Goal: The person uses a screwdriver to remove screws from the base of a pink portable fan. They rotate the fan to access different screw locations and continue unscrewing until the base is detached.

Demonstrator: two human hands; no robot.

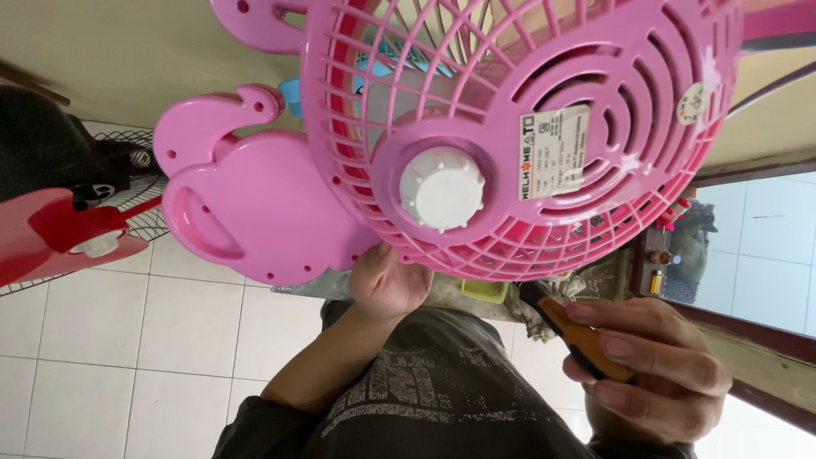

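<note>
A small pink plastic fan (527, 127) fills the upper middle, its rear grille facing me. A white round knob (441, 189) sits at the centre of the grille, with a white label sticker (554, 151) beside it. The fan's pink base (246, 204) sticks out to the left. My left hand (387, 280) grips the fan from underneath, at the grille's lower edge. My right hand (650, 365) is at the lower right, just below the grille and apart from it. It is closed around a screwdriver with an orange and black handle (578, 336).
Another fan with red blades (59, 234) and a black wire guard (140, 191) lies on the white tiled floor (110, 348) at the left. Small bottles and clutter (667, 246) stand at the right near a wooden frame (765, 357). My dark printed shirt (425, 399) fills the bottom.
</note>
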